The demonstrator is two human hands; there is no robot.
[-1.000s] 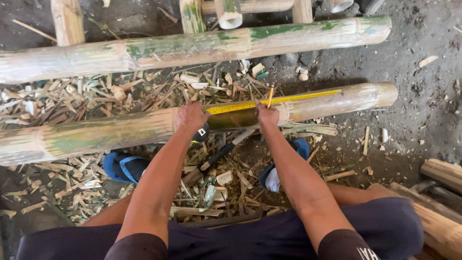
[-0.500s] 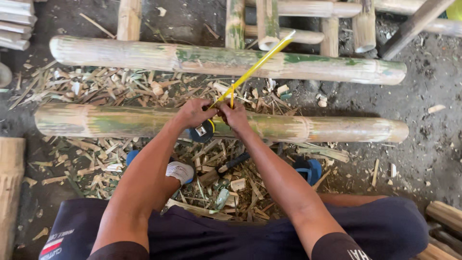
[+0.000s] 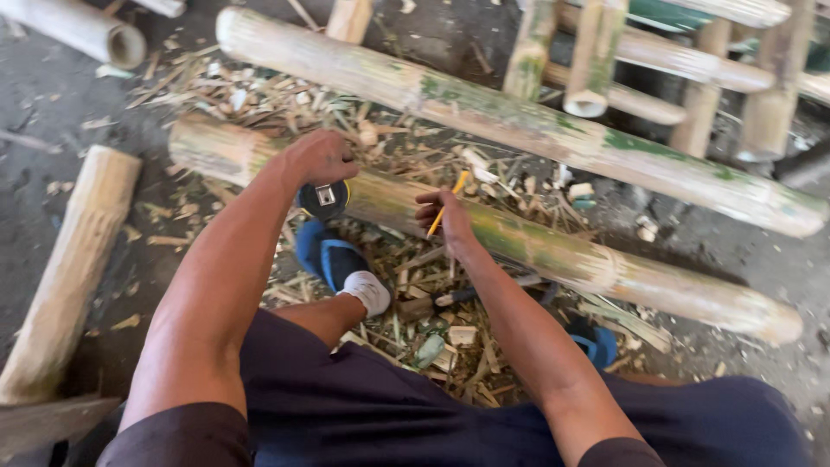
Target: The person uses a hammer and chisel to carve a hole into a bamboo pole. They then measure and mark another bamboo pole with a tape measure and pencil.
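Tape measure (image 3: 324, 199) on bamboo pole (image 3: 536, 246) — left hand (image 3: 320, 157) grip closed on it, right hand (image 3: 445, 218) pinching yellow blade tip (image 3: 448, 206)

bamboo pole (image 3: 536, 246): tan w/ green patches | tape measure (image 3: 324, 199): yellow/black | sandal (image 3: 324, 255): blue

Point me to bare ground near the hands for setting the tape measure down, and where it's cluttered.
Bare dark floor lies left of the left hand, between the near bamboo pole and the pale log. More lies at far right past that pole's end. Crowded: the shavings between the two long poles, and the scraps around the blue sandal under the right hand.
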